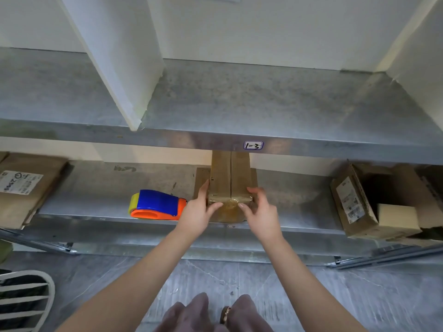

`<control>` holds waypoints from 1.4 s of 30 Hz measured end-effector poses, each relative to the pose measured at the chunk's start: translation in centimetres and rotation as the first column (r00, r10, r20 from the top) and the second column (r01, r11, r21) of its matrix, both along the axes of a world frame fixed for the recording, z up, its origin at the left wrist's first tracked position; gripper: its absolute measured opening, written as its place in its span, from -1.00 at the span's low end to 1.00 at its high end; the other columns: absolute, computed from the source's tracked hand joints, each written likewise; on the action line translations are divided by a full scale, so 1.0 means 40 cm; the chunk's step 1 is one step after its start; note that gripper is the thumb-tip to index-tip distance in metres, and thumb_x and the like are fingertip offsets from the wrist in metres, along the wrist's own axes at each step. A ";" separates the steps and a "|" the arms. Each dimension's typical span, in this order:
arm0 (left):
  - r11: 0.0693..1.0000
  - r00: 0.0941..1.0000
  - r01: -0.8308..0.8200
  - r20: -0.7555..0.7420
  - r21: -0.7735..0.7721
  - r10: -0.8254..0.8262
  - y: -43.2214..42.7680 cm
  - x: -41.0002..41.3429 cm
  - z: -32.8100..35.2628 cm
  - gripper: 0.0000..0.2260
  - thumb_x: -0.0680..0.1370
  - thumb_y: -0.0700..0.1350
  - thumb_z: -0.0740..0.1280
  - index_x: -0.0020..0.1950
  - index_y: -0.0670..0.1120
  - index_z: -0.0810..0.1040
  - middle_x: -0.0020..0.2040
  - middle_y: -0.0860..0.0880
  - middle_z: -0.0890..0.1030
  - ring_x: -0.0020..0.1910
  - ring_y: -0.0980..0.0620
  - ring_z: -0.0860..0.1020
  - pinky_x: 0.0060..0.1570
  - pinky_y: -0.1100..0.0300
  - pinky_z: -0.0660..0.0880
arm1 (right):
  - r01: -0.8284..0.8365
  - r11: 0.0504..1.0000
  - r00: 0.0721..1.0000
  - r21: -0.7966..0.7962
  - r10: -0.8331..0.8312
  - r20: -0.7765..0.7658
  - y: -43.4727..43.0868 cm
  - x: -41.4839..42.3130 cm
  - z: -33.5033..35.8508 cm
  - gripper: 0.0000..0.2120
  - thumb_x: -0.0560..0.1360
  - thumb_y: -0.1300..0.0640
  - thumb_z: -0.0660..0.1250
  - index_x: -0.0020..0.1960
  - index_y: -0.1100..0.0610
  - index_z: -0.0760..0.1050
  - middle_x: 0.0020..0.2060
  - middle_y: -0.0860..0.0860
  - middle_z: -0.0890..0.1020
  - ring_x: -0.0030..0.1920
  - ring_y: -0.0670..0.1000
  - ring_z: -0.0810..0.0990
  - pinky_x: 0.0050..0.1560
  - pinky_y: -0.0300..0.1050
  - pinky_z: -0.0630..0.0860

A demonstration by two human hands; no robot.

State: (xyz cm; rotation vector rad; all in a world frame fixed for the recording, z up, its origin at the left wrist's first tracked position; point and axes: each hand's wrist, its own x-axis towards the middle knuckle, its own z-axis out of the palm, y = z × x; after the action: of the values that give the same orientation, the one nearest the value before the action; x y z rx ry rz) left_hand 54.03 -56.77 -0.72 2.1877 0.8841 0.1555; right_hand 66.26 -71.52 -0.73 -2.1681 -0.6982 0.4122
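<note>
A narrow brown cardboard box (230,178), taped along its top seam and over its front end, stands on the lower metal shelf (96,207) under the label "1-3" (253,145). My left hand (197,212) holds its left front corner, fingers along the side and thumb on the taped front. At the right front corner my right hand (260,212) grips the same way, fingers curled over the top edge. A flat piece of cardboard lies beneath the box.
A blue, orange and yellow tape dispenser (157,205) lies on the shelf just left of my left hand. A labelled carton (24,188) sits at far left, an open carton (374,200) at right. White dividers stand on the upper shelf (239,104). A white basket (24,300) sits on the floor.
</note>
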 end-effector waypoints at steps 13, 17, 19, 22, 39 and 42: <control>0.938 0.937 0.346 -0.037 -0.019 -0.347 0.093 -0.023 0.060 -0.20 0.46 -0.23 0.45 0.39 0.48 0.16 0.27 0.00 0.55 -0.02 0.06 0.61 0.13 0.13 0.54 | -0.327 0.942 0.942 -0.070 0.319 -0.106 -0.041 0.127 0.056 -0.51 0.40 0.30 0.49 0.21 -0.10 0.49 -0.09 -0.13 0.61 -0.10 -0.10 0.64 -0.02 -0.39 0.46; 0.967 0.982 0.188 0.004 0.170 -0.191 0.045 0.004 0.044 -0.39 0.47 -0.16 0.46 0.42 0.24 0.35 0.19 0.04 0.61 -0.10 0.04 0.60 0.07 0.20 0.53 | -0.191 0.981 0.982 -0.033 0.190 -0.022 -0.021 0.098 0.048 -0.62 0.39 0.15 0.54 0.15 -0.04 0.54 -0.20 -0.20 0.59 -0.20 -0.15 0.62 -0.13 -0.49 0.45; 0.976 0.993 0.109 0.026 0.191 -0.116 0.013 0.002 0.039 -0.43 0.49 -0.09 0.44 0.43 0.24 0.35 -0.08 0.01 0.63 -0.21 0.04 0.55 -0.01 0.13 0.56 | -0.134 0.991 0.991 0.003 0.134 0.025 -0.026 0.074 0.031 -0.62 0.41 0.14 0.52 0.19 -0.06 0.54 -0.17 -0.15 0.62 -0.17 -0.15 0.63 -0.03 -0.35 0.53; 0.987 0.997 0.049 0.058 0.154 -0.059 0.008 0.001 0.035 -0.48 0.49 0.03 0.43 0.41 0.25 0.37 0.05 -0.02 0.66 -0.07 -0.03 0.62 0.01 0.15 0.55 | -0.117 0.991 0.993 0.062 0.117 0.013 -0.033 0.045 0.008 -0.54 0.40 0.11 0.53 0.26 -0.06 0.50 0.03 -0.12 0.62 -0.02 -0.15 0.60 0.11 -0.29 0.49; 0.938 0.995 -0.098 -0.011 -0.332 0.100 -0.025 0.006 0.064 -0.42 0.59 0.27 0.08 0.53 0.03 0.10 0.41 -0.12 0.42 0.28 -0.11 0.46 0.17 0.14 0.35 | 0.058 0.991 0.935 0.116 -0.013 -0.354 0.001 0.047 0.055 -0.60 0.47 -0.12 0.42 0.20 -0.08 0.34 0.14 -0.09 0.53 0.17 0.05 0.57 0.22 0.13 0.53; 0.919 0.993 -0.114 -0.004 -0.378 0.122 0.000 0.026 0.078 -0.46 0.59 0.15 0.23 0.51 0.01 0.19 0.41 -0.07 0.41 0.34 -0.11 0.42 0.24 0.15 0.34 | 0.109 0.988 0.859 0.113 -0.036 -0.511 0.017 0.059 0.060 -0.41 0.44 -0.05 0.43 0.36 -0.11 0.22 0.19 -0.01 0.55 0.16 0.08 0.58 0.16 0.16 0.56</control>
State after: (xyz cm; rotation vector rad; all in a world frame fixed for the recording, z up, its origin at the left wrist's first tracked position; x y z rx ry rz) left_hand 55.05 -56.75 2.38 1.7732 0.9492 0.0579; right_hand 68.63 -70.83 1.67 -1.8295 -0.3320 0.8338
